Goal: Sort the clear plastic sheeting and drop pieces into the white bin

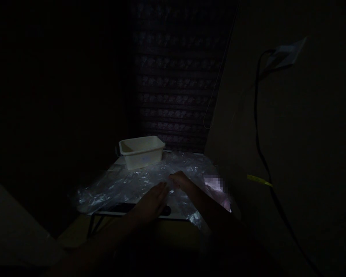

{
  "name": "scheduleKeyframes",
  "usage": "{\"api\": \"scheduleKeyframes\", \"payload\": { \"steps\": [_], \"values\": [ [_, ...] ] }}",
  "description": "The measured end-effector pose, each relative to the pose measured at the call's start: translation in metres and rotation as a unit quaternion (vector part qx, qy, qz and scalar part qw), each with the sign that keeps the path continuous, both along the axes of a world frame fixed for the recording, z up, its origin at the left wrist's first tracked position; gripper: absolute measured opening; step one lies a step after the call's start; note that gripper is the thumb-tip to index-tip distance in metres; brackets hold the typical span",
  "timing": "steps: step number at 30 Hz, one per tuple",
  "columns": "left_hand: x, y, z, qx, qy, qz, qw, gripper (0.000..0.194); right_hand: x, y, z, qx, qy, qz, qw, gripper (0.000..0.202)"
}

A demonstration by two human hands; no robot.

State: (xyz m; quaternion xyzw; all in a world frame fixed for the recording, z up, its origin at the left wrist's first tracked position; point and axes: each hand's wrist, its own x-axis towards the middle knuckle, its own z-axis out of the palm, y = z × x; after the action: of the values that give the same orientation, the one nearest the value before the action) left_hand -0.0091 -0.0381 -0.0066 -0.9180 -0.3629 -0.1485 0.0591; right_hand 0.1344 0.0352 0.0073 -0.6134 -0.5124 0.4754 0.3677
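In dim light, a crumpled clear plastic sheet point(127, 188) covers most of a small low table. My left hand point(152, 201) lies on it near the front edge, fingers stretched forward and apart from the palm. Just ahead and to the right, my right hand point(180, 180) is closed, its fingers curled in against the plastic. Darkness hides whatever may be between those fingers. A long black object point(122, 208) with a rounded end lies along the front edge, partly behind my left hand.
A whitish plastic tub point(144, 158) stands at the back left of the table. Something bright and blurred-out point(216, 184) lies at the right edge. A black cable point(256, 127) with a yellow tag point(258, 179) hangs from a wall socket point(285, 55). Patterned fabric point(175, 92) hangs behind.
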Motion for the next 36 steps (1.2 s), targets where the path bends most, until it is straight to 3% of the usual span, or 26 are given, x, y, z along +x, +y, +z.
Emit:
{"api": "scheduleKeyframes", "payload": {
  "steps": [3, 8, 15, 17, 20, 23, 26, 29, 32, 36],
  "values": [
    [0.011, 0.004, -0.007, 0.004, 0.023, 0.028, 0.999, 0.05, -0.002, 0.001, 0.001, -0.002, -0.031, -0.012, 0.999, 0.015],
    [0.016, 0.009, -0.006, 0.011, 0.055, 0.079, 0.995, 0.046, 0.003, 0.001, 0.004, 0.033, -0.099, -0.014, 0.994, 0.02],
    [0.008, 0.005, -0.004, 0.009, 0.062, 0.108, 0.992, 0.051, 0.017, -0.009, 0.01, 0.208, -0.279, 0.065, 0.935, 0.014],
    [0.006, 0.006, -0.003, 0.011, 0.055, 0.12, 0.991, 0.05, 0.023, -0.017, 0.012, 0.216, -0.328, 0.077, 0.916, 0.016],
    [0.002, 0.009, 0.0, 0.019, 0.049, 0.129, 0.99, 0.044, 0.033, -0.027, 0.011, 0.163, -0.373, 0.142, 0.902, 0.017],
    [0.0, 0.01, 0.004, 0.029, 0.051, 0.132, 0.989, 0.04, 0.04, -0.034, 0.002, 0.139, -0.339, 0.202, 0.908, 0.022],
    [-0.001, 0.01, 0.007, 0.037, 0.046, 0.133, 0.989, 0.038, 0.039, -0.035, -0.009, 0.213, -0.288, 0.205, 0.911, 0.027],
    [-0.006, 0.012, 0.012, 0.041, 0.024, 0.125, 0.991, 0.034, 0.032, -0.032, -0.013, 0.284, -0.231, 0.219, 0.904, 0.01],
    [-0.016, 0.02, 0.022, 0.027, -0.041, 0.141, 0.989, 0.028, 0.026, -0.027, -0.004, 0.336, -0.165, 0.168, 0.912, 0.004],
    [-0.029, 0.035, 0.043, -0.066, -0.229, 0.16, 0.958, 0.017, 0.026, -0.018, 0.019, 0.368, -0.092, 0.07, 0.923, 0.002]
  ]
}}
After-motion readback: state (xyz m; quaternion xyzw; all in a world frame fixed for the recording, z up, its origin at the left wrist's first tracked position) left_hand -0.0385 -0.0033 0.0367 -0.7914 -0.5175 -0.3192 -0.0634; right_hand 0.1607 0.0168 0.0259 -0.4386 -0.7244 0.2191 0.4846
